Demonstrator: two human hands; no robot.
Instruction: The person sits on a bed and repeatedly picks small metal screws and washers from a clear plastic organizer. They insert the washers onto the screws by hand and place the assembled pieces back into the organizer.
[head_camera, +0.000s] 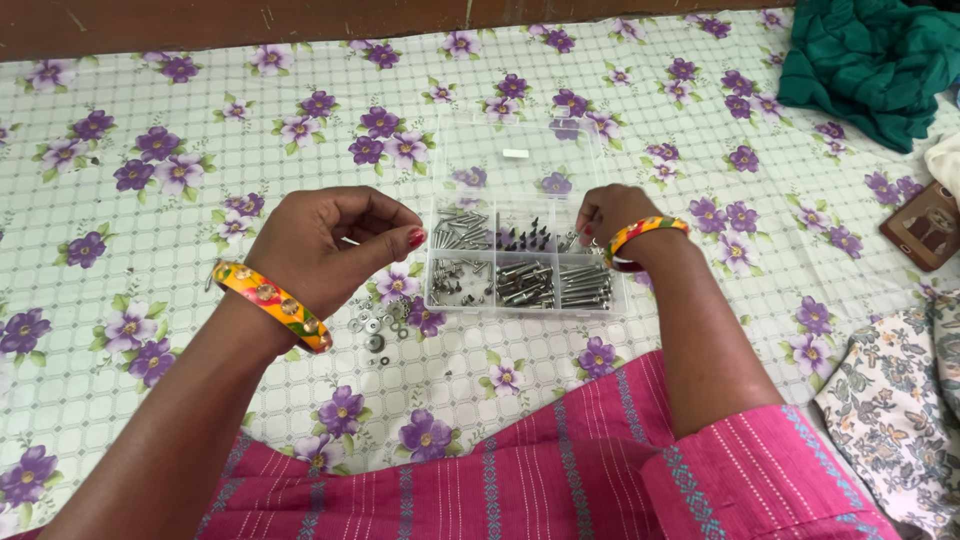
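A clear plastic organiser box (600, 300) lies open on a flowered sheet, its compartments filled with several metal screws, bolts and black pointed screws. My right hand (612, 212) reaches into its right side, fingers curled over a compartment; whether it grips a screw is hidden. My left hand (322, 240) hovers just left of the box with fingers bent and thumb meeting fingertips, perhaps pinching something tiny. Below it, loose washers and nuts (378, 328) lie on the sheet. Both wrists wear orange patterned bangles.
The box's clear lid (515, 150) lies flat behind it. A green cloth (870, 60) is bunched at the far right corner, a small brown framed object (925, 225) at the right edge, and floral fabric (900, 400) at the lower right. My pink garment covers the foreground.
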